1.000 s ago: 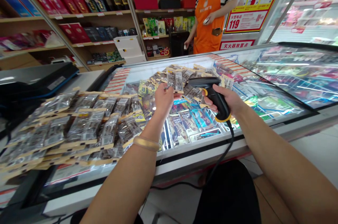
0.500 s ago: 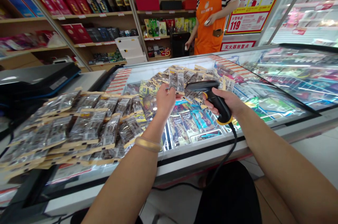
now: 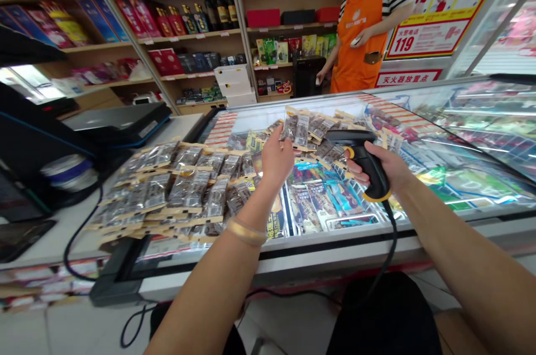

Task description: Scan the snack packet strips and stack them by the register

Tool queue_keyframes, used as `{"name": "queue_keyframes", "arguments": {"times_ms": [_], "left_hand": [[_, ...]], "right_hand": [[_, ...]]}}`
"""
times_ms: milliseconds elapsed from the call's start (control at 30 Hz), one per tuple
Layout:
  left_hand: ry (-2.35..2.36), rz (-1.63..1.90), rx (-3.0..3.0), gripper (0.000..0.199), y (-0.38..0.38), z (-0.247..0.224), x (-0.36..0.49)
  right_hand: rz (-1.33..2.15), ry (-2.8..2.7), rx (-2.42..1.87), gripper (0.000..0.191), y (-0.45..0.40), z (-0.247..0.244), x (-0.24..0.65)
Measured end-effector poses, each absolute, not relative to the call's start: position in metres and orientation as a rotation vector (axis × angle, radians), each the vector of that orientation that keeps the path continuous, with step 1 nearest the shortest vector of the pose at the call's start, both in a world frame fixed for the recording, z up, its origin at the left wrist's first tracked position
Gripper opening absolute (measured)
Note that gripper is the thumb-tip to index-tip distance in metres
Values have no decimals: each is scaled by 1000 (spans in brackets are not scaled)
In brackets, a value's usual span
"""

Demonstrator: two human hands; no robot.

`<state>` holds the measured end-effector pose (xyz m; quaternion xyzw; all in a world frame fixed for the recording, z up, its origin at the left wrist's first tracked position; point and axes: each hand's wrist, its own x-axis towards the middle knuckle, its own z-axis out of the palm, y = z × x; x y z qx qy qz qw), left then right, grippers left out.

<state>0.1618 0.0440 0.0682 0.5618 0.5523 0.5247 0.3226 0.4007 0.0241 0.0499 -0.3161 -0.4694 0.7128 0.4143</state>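
My left hand [image 3: 278,158], with a gold bangle on the wrist, pinches the lower left edge of a clear snack packet [image 3: 296,127] with dark contents and tan ends. The packet is held up in front of a loose pile of similar packets [image 3: 320,127]. Wrapped around the handle of a black and yellow barcode scanner [image 3: 372,168] is my right hand [image 3: 389,168]. The scanner's head points left, close to the held packet but apart from it. Left of my hands, a larger heap of the same packets [image 3: 190,187] lies in overlapping rows on the glass top.
Beneath the packets is a glass-topped freezer [image 3: 301,252] with bagged goods inside. The scanner's cable [image 3: 391,243] hangs over its front edge. A counter with a black device [image 3: 117,123] stands left. Behind the freezer is a person in an orange apron [image 3: 360,48], beside stocked shelves.
The view has swung left, so everything sits further right and more counter shows. My left index finger is straighter along the packet. The scanner stays in my right hand.
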Motion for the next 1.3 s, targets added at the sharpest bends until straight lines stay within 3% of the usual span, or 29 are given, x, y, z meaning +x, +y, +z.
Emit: {"name": "queue_keyframes", "arguments": {"times_ms": [200, 400, 567, 1000, 1300], "left_hand": [[1993, 1411, 1825, 43, 9, 101, 63], [2599, 1038, 1731, 46, -14, 111, -2], [2804, 730, 1899, 56, -29, 99, -6], [2738, 857, 2002, 44, -34, 102, 1], [2235, 1046, 2184, 45, -10, 105, 101]], "right_hand": [[1892, -1236, -719, 35, 28, 59, 360], [2063, -1274, -596, 35, 33, 74, 280], [2201, -1225, -554, 32, 32, 73, 222], [2223, -1151, -572, 33, 36, 65, 211], [1983, -1131, -600, 34, 38, 77, 307]]}}
